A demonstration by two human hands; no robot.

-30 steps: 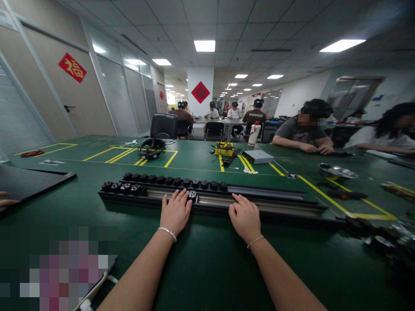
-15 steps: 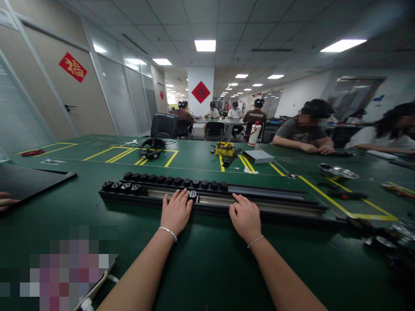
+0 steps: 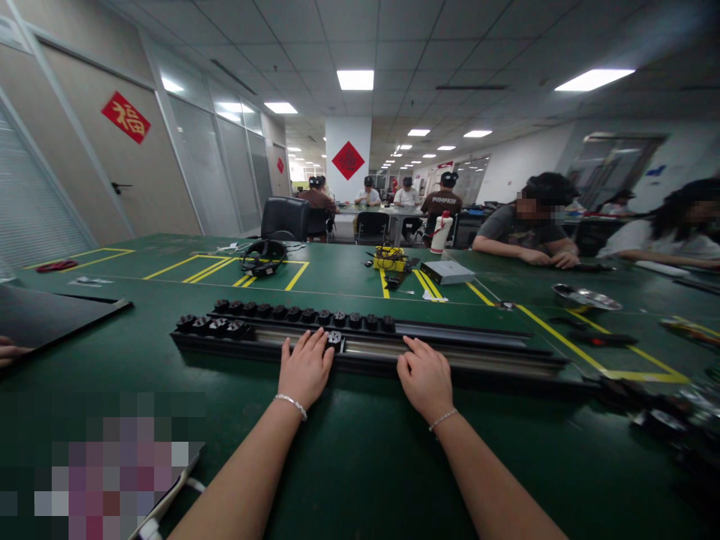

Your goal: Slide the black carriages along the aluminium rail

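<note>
Two long black rails lie side by side across the table. In the front rail (image 3: 478, 364) several round-faced black modules (image 3: 218, 325), looking like power sockets, sit at the left end. A single module (image 3: 334, 339) sits further right in the same channel, beside my left fingertips. The rear rail (image 3: 461, 331) carries a row of similar modules (image 3: 293, 313) along its left half. My left hand (image 3: 304, 369) lies on the front rail, fingers stretched out. Further right, my right hand (image 3: 427, 379) rests on the same rail with its index finger extended and the other fingers partly bent; nothing shows in it.
Beyond the rails are a black headset (image 3: 263, 259), a yellow object with cables (image 3: 391, 259), a grey box (image 3: 447, 271) and a metal bowl (image 3: 586, 298). Dark parts (image 3: 661, 420) lie at right. Someone's hand (image 3: 11, 351) touches a dark panel (image 3: 56, 315) at left. Two people sit at right.
</note>
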